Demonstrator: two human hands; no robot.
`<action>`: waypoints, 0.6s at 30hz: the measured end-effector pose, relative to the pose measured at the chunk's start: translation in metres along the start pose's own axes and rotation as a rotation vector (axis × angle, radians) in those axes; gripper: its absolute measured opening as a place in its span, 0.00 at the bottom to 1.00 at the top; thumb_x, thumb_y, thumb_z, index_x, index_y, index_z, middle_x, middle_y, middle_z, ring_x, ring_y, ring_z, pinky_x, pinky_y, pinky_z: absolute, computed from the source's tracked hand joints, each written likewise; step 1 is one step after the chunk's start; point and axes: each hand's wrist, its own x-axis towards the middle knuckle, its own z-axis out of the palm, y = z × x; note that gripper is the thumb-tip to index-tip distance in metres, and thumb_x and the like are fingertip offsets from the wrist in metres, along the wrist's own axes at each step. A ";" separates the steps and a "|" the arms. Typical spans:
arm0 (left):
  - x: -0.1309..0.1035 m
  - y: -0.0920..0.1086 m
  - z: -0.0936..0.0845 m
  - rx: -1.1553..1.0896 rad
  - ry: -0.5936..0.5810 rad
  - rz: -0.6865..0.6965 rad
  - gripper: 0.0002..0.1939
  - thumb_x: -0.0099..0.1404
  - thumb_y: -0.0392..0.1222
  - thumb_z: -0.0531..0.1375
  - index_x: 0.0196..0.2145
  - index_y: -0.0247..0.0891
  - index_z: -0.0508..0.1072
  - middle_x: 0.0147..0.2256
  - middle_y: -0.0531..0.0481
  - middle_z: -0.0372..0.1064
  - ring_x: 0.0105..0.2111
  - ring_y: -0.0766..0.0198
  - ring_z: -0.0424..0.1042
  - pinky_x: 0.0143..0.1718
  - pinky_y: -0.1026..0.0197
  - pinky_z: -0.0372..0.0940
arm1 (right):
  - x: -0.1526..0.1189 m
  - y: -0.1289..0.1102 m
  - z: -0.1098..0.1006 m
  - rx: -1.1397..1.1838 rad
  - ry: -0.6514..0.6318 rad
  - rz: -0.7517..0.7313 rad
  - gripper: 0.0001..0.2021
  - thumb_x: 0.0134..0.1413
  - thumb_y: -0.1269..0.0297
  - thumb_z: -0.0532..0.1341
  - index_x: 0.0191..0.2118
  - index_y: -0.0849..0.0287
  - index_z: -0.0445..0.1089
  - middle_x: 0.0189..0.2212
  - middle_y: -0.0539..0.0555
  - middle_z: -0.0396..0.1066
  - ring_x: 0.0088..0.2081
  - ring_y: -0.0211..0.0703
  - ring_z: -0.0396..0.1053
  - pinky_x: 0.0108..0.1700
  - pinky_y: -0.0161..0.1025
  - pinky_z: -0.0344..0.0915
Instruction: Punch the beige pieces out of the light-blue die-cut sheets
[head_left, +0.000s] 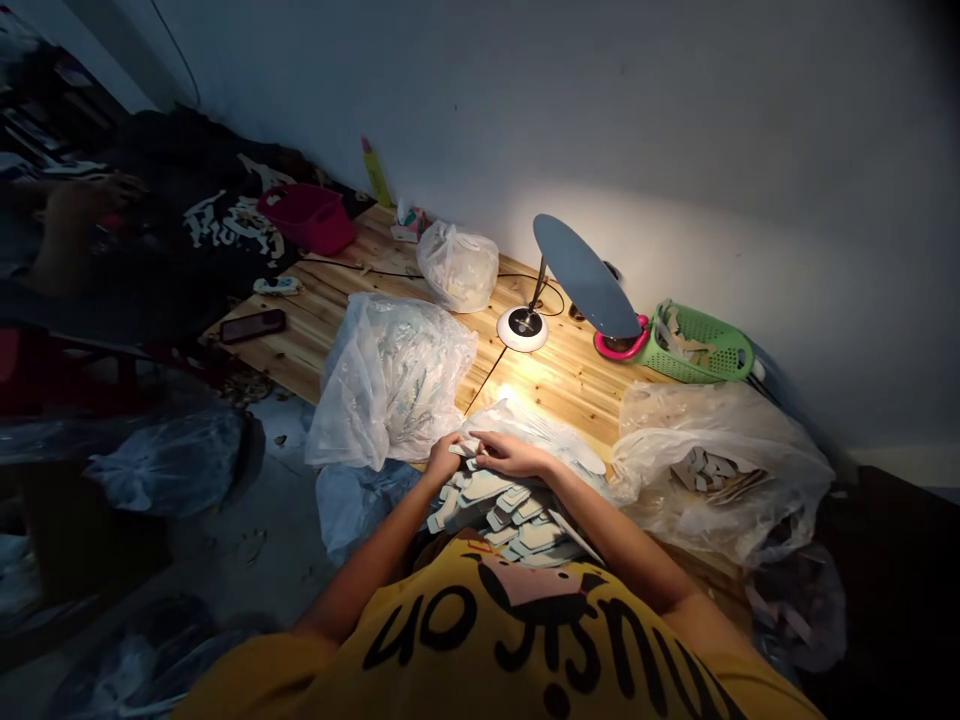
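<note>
Under the lamp's light, my left hand (444, 460) is closed, its fingers pinching the near side of a small pale flat cut-out piece (466, 449). My right hand (511, 455) meets it from the other side, thumb and fingers closed at the same piece; the exact contact is partly hidden. Directly below both hands lies a heap of pale flat cut-out pieces (517, 515), overlapping one another, between my body and the table. White sheet-like material (555, 430) spreads behind my right hand. A plastic bag full of pale pieces (397, 370) stands beyond my left hand.
A desk lamp (525, 328) stands on the wooden table (307, 345). Rightward are a green basket (705, 345) and an open plastic bag (720, 460) holding pieces. A phone (253, 326), pink basket (311, 218) and another person's arm (67, 230) are to the left.
</note>
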 end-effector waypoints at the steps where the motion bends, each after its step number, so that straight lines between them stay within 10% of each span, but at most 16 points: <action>1: 0.001 -0.001 0.001 0.018 0.041 0.034 0.04 0.48 0.39 0.61 0.21 0.37 0.70 0.22 0.53 0.65 0.29 0.63 0.65 0.31 0.66 0.60 | -0.006 -0.003 0.001 -0.023 -0.034 -0.024 0.24 0.66 0.56 0.55 0.63 0.58 0.61 0.45 0.57 0.70 0.42 0.44 0.68 0.49 0.40 0.64; 7: -0.001 0.002 0.008 -0.091 0.080 0.138 0.09 0.56 0.41 0.57 0.31 0.35 0.75 0.29 0.51 0.70 0.31 0.64 0.67 0.34 0.67 0.61 | -0.027 -0.013 0.003 -0.130 -0.159 -0.012 0.19 0.69 0.56 0.49 0.55 0.55 0.70 0.51 0.58 0.66 0.50 0.46 0.66 0.55 0.41 0.61; 13: -0.032 0.016 0.007 0.016 0.116 0.239 0.11 0.59 0.42 0.56 0.36 0.37 0.75 0.32 0.50 0.72 0.33 0.62 0.68 0.37 0.65 0.62 | -0.041 -0.010 0.015 -0.257 0.168 0.278 0.21 0.67 0.49 0.52 0.56 0.59 0.65 0.51 0.62 0.68 0.54 0.53 0.64 0.56 0.47 0.59; 18: -0.027 0.035 0.017 0.004 -0.261 0.147 0.11 0.55 0.47 0.62 0.32 0.36 0.72 0.29 0.51 0.68 0.30 0.64 0.66 0.33 0.66 0.60 | -0.044 -0.017 0.016 -0.404 0.406 0.404 0.22 0.70 0.50 0.44 0.44 0.61 0.68 0.40 0.65 0.71 0.45 0.54 0.68 0.49 0.47 0.62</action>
